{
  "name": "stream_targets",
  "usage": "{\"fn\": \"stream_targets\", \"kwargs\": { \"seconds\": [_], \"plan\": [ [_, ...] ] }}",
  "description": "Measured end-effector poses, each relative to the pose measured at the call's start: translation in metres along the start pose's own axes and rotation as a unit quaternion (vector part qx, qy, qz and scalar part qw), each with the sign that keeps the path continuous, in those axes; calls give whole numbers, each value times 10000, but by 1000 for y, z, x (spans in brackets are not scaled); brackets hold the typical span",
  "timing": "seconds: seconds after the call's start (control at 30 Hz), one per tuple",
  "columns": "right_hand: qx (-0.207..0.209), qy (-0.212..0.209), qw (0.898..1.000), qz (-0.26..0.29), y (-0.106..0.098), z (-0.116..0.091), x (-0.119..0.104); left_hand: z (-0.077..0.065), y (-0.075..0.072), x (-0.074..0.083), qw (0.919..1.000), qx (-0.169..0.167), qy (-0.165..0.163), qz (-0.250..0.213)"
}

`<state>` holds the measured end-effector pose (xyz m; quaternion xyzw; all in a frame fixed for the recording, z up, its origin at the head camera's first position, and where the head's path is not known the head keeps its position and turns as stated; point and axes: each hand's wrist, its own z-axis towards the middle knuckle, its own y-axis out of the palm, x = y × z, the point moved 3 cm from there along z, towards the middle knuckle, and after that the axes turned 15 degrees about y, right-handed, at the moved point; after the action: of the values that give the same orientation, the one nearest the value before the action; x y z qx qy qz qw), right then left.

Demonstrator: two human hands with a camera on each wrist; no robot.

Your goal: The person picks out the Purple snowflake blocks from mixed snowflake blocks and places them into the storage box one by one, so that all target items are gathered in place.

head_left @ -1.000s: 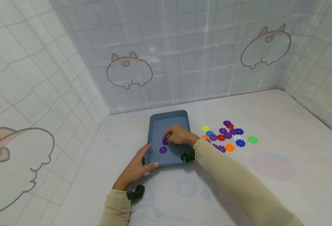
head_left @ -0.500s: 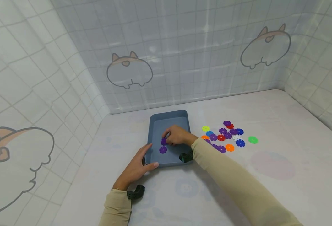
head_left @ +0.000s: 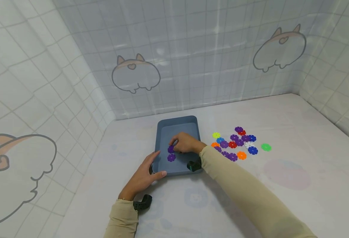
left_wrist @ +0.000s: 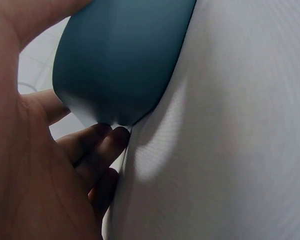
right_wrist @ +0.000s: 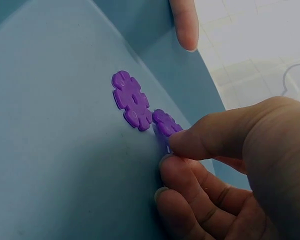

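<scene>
Inside a blue-grey tray (head_left: 181, 127), my right hand (head_left: 186, 142) pinches a purple notched plastic disc (head_left: 171, 149) between thumb and fingers. Part of that disc (right_wrist: 166, 122) is hidden by the thumb in the right wrist view. A second purple notched disc (right_wrist: 132, 100) lies flat on the tray floor, its edge right at the held one. In the head view this second disc (head_left: 171, 158) is on the near side. My left hand (head_left: 143, 177) grips the tray's near left corner, thumb over the front rim. Its fingers curl around the corner (left_wrist: 115, 65) in the left wrist view.
Several loose notched discs lie spread on the white cloth to the tray's right, among them a red disc (head_left: 232, 144), an orange disc (head_left: 241, 155) and a yellow disc (head_left: 216, 135). A green disc (head_left: 266, 147) lies farthest right. A tile-patterned curtain (head_left: 192, 66) surrounds the back and sides.
My right hand has moved slightly left with the pinched purple disc, bringing it in line behind the lying disc. The left hand and tray stay in place.
</scene>
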<state>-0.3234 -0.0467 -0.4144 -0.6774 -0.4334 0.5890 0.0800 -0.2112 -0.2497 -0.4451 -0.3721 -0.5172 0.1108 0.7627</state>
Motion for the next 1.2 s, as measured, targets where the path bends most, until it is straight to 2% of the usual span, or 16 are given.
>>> {"fn": "stream_targets", "kwargs": {
  "seconds": [0.33,0.8,1.2],
  "plan": [
    [124,-180,9995,-223,1,-1,-1,0,-1,2,10000,4,19,22],
    [109,-202,9990,-373,-1,-2,-2,0,-2,4,10000,-29,43,58],
    [30,-207,9994,-276,-1,0,1,1,-2,3,10000,-30,46,50]
  ]
}}
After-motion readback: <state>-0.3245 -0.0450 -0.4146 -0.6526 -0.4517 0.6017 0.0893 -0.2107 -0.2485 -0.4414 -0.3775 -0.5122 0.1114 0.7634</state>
